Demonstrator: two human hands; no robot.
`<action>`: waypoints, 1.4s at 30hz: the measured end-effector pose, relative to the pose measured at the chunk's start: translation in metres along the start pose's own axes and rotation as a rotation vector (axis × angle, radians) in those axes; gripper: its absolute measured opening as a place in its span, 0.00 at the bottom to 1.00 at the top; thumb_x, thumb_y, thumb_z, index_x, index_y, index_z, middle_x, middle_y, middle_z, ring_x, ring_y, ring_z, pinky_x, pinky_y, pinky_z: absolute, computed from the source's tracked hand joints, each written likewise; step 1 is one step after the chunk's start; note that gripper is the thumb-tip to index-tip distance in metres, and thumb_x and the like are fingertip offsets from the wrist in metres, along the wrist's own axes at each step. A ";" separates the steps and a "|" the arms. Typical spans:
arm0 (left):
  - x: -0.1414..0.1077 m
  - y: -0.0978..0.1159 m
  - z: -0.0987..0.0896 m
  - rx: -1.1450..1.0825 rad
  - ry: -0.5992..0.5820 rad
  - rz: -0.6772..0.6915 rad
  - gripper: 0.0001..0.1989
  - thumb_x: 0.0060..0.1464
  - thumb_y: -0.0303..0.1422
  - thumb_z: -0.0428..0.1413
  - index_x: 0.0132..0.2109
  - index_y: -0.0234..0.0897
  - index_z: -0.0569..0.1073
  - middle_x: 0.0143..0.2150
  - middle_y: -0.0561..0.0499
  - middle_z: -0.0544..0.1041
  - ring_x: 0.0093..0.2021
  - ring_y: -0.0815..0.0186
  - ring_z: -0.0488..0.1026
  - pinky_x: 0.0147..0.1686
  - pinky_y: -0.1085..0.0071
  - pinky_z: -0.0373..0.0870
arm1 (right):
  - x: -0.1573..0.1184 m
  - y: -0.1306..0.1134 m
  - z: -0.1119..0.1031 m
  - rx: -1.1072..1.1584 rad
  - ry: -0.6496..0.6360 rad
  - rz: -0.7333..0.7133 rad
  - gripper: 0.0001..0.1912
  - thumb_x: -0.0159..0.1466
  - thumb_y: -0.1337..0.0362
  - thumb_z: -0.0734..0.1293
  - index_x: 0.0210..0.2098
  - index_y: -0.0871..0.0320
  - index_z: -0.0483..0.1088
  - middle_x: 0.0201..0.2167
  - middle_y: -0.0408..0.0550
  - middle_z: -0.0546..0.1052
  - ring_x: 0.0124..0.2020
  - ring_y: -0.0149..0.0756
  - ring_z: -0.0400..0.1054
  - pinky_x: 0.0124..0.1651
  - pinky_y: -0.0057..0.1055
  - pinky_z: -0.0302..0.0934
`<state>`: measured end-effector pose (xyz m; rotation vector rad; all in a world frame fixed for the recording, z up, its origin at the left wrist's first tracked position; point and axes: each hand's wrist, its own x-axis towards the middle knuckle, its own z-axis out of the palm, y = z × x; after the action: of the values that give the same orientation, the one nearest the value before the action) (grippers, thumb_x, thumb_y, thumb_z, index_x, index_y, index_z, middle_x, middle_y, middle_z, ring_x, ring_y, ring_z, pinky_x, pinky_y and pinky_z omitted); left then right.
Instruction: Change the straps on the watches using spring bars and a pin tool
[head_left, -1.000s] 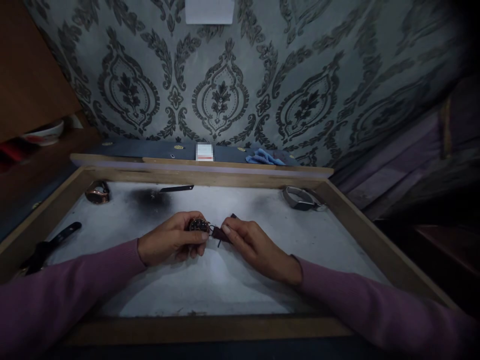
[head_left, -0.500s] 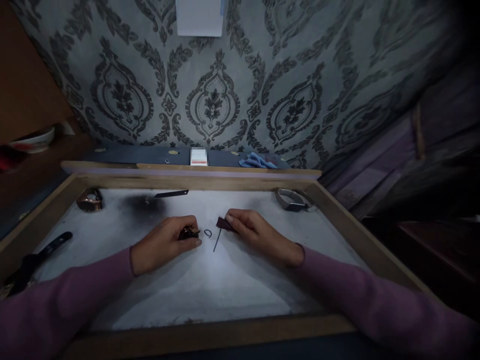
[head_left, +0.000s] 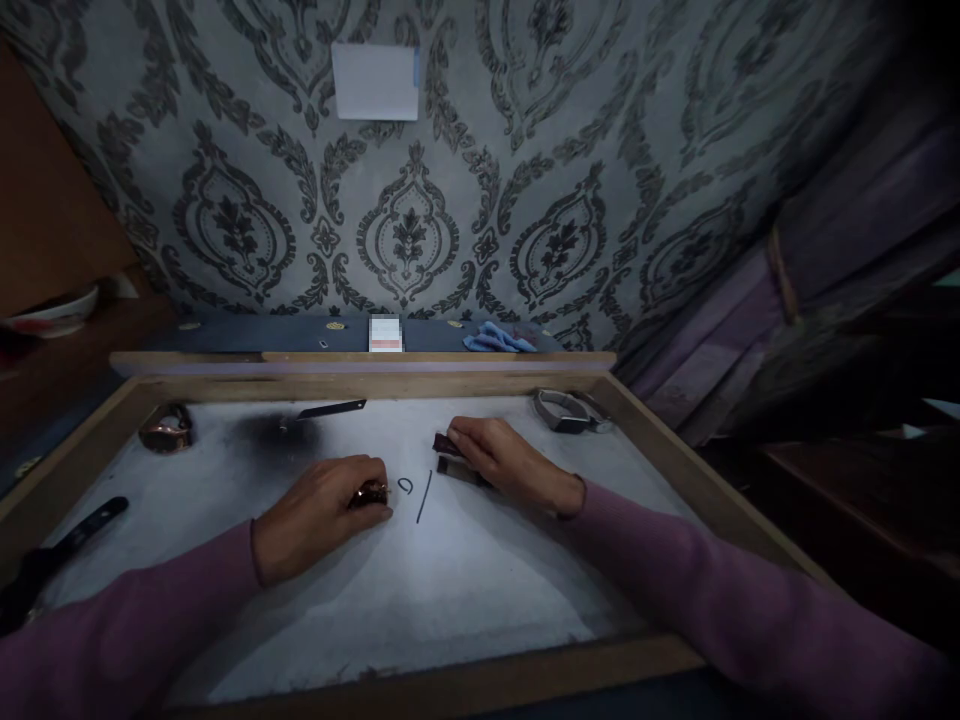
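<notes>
My left hand point(head_left: 322, 510) is closed around a dark, gold-toned watch point(head_left: 369, 493), most of it hidden by the fingers. Between thumb and fingers, my right hand point(head_left: 517, 460) pinches a dark maroon watch strap point(head_left: 448, 444) just above the white surface. Below this strap a dark band point(head_left: 459, 470) shows; I cannot tell whether it is a shadow or another piece. In the gap between the hands lie a small dark loop point(head_left: 405, 486) and a thin dark line point(head_left: 424, 497), touching neither hand.
A wooden-rimmed tray point(head_left: 375, 385) surrounds the work. Inside are a rose-gold watch point(head_left: 166, 428), a dark blade point(head_left: 332, 409), a grey-banded watch point(head_left: 566, 411) and a black strap point(head_left: 82, 530). Behind its far rim lie a blue cloth point(head_left: 499, 338) and a small box point(head_left: 385, 333).
My right hand has lifted the strap slightly up and away from the thin line. My left hand keeps hold of the watch. The whole view has tilted a little upward.
</notes>
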<state>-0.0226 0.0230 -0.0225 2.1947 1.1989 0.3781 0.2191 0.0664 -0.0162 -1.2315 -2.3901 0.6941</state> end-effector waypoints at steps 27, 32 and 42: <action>-0.001 0.001 0.000 0.038 0.006 0.023 0.04 0.54 0.32 0.52 0.32 0.38 0.65 0.30 0.54 0.70 0.30 0.66 0.65 0.31 0.70 0.55 | 0.002 0.004 0.005 -0.796 -0.033 -0.082 0.11 0.70 0.66 0.57 0.36 0.60 0.69 0.35 0.52 0.75 0.35 0.37 0.66 0.33 0.31 0.48; 0.000 0.001 0.000 0.036 0.004 0.022 0.05 0.54 0.33 0.51 0.32 0.38 0.66 0.29 0.54 0.70 0.30 0.66 0.64 0.30 0.70 0.56 | 0.002 0.004 0.005 -0.742 -0.011 -0.106 0.15 0.71 0.66 0.55 0.34 0.61 0.70 0.33 0.53 0.75 0.33 0.36 0.64 0.33 0.31 0.48; -0.001 0.001 0.000 0.044 0.001 0.011 0.06 0.55 0.35 0.52 0.32 0.38 0.66 0.30 0.53 0.70 0.30 0.65 0.64 0.30 0.70 0.56 | 0.002 0.003 0.003 -0.637 0.093 0.029 0.15 0.71 0.64 0.56 0.34 0.61 0.72 0.34 0.50 0.74 0.35 0.35 0.65 0.33 0.29 0.47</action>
<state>-0.0223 0.0215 -0.0218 2.2400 1.2062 0.3601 0.2186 0.0687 -0.0199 -1.4853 -2.6024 -0.1474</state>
